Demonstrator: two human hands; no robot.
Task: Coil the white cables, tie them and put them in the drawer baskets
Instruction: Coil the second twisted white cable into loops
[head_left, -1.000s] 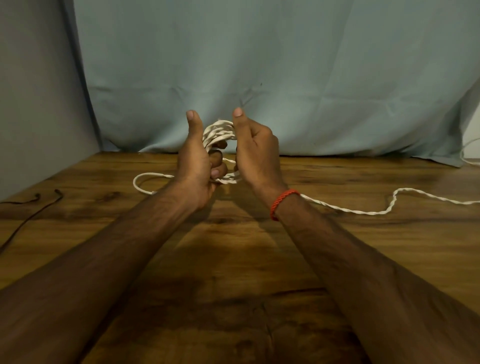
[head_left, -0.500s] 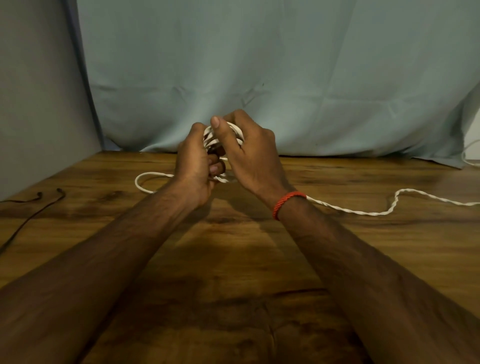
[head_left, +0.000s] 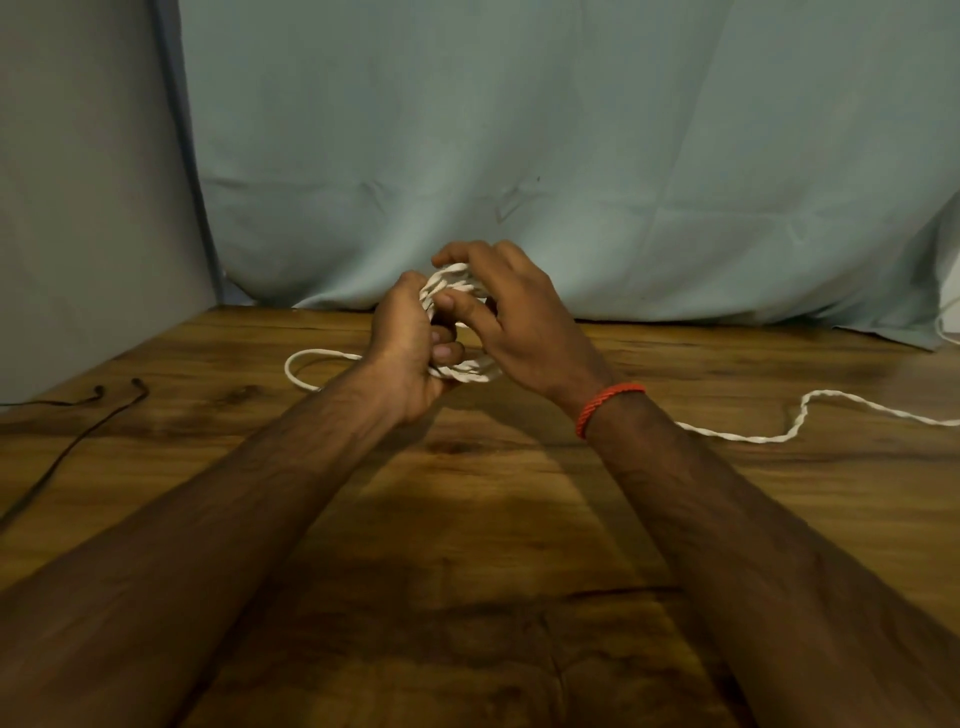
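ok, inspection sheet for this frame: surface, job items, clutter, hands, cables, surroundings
surface: wooden table, dark grain with knots.
job's things: white cable coil held above the table between both hands; drawer baskets not in view.
clutter: nothing seen.
grippers: left hand grips the coil, fingers curled round it; right hand curls over the coil's top, thumb on it; red wristband on the right wrist.
cables: white tail runs off to the right; white loop lies left of the left hand; black wire at the left edge.
surroundings: blue cloth backdrop; grey wall on the left.
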